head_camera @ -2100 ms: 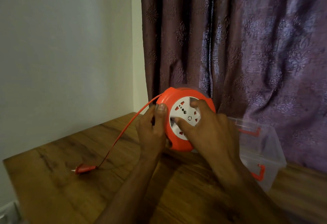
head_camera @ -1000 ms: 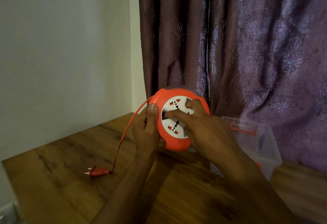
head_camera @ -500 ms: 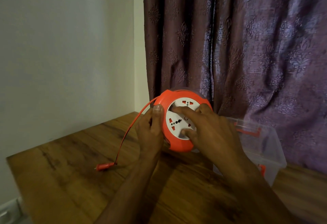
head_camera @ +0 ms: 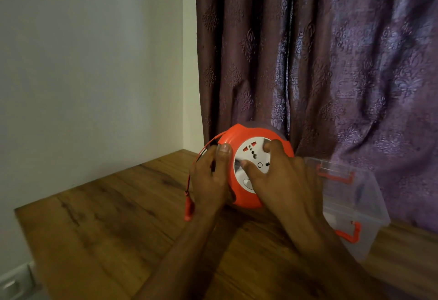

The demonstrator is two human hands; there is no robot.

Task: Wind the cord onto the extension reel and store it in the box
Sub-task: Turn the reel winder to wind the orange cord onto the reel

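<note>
An orange extension reel (head_camera: 246,134) with a white socket face (head_camera: 251,157) stands on edge on the wooden table (head_camera: 106,216). My left hand (head_camera: 208,181) grips its left rim, thumb on the orange edge. My right hand (head_camera: 279,181) lies on the socket face with the fingers pressed against it. A short length of orange cord (head_camera: 201,152) loops out from the reel's upper left and drops beside my left hand. Its plug (head_camera: 189,207) hangs at my left wrist, just above the table. The clear plastic box (head_camera: 355,205) with orange latches sits open to the right of the reel.
A white wall stands on the left and a purple patterned curtain (head_camera: 331,62) hangs right behind the reel and the box. The table's left edge (head_camera: 21,219) drops off near the wall.
The white face has turned under my right hand and the cord has shortened. The plug has slid across the table from the left and now hangs beside my left hand.
</note>
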